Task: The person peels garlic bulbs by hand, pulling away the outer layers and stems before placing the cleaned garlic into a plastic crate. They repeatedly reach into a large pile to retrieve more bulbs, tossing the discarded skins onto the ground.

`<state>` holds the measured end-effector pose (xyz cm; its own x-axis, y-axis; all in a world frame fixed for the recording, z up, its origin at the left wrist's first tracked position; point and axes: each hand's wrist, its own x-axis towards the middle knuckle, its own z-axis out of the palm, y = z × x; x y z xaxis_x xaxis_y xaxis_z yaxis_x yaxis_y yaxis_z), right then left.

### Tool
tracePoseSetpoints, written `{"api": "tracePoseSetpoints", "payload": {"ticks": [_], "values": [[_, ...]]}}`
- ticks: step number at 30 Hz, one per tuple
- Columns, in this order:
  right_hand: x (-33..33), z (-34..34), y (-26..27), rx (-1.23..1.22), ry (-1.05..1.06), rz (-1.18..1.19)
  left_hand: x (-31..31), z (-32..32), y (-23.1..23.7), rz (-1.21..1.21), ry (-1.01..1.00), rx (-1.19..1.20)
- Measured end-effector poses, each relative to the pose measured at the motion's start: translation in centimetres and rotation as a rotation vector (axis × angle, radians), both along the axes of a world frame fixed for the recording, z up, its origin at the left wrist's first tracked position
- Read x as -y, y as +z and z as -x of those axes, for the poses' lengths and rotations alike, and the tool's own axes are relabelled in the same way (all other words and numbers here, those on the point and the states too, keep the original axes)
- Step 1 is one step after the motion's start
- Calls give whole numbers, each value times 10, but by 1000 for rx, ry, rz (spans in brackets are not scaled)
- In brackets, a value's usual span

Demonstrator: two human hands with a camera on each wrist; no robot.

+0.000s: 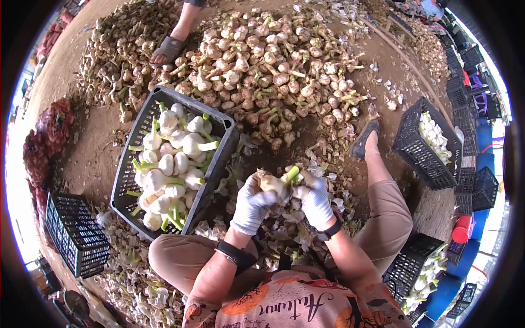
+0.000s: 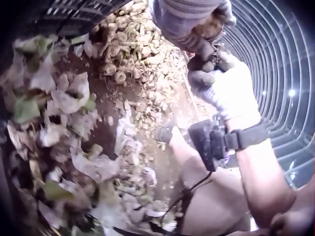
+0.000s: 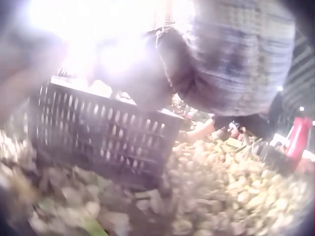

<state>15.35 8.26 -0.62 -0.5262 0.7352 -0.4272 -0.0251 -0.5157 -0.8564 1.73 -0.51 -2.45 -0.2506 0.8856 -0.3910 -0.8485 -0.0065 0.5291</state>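
In front of the lap, both hands wear white striped gloves and meet at one garlic bulb with a short green stem. My left hand grips the bulb from the left, with brown, dirty skin showing above its fingers. At the stem side, my right hand pinches the bulb with thumb and fingers. The left wrist view also shows the left glove close to the right glove, with brown outer skin between them. Strong glare in the right wrist view hides the fingertips behind the right glove.
A black crate of cleaned white garlic stands to the left. Ahead lies a large heap of unpeeled garlic, with another person's sandaled foot in it. More crates with garlic stand right; an empty-looking crate stands left. Peeled skins litter the floor.
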Motion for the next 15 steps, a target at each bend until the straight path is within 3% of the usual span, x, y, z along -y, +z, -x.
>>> {"api": "tracePoseSetpoints", "payload": {"ticks": [1,2,4,5,6,8,10,13,14,15], "values": [[0,-1,1,100,137,-269,1,4,0,-53,-50,150],[0,-3,-1,96,139,-268,2,6,1,-106,-100,299],[-1,-4,-5,118,169,-376,3,8,-3,-86,-86,290],[-1,-3,-5,10,131,-180,3,7,-5,-66,-75,288],[-1,-2,-7,12,133,-184,3,5,-5,-69,-74,289],[-1,1,-15,-94,38,70,1,2,2,44,-93,-217],[-1,-3,-11,-91,63,24,2,-3,6,38,-125,-470],[-2,-1,3,-115,183,24,7,-3,7,72,-52,-483],[-2,1,6,-114,184,25,10,3,7,108,-97,-368],[-3,3,9,96,274,-490,11,8,6,143,-142,-253]]}}
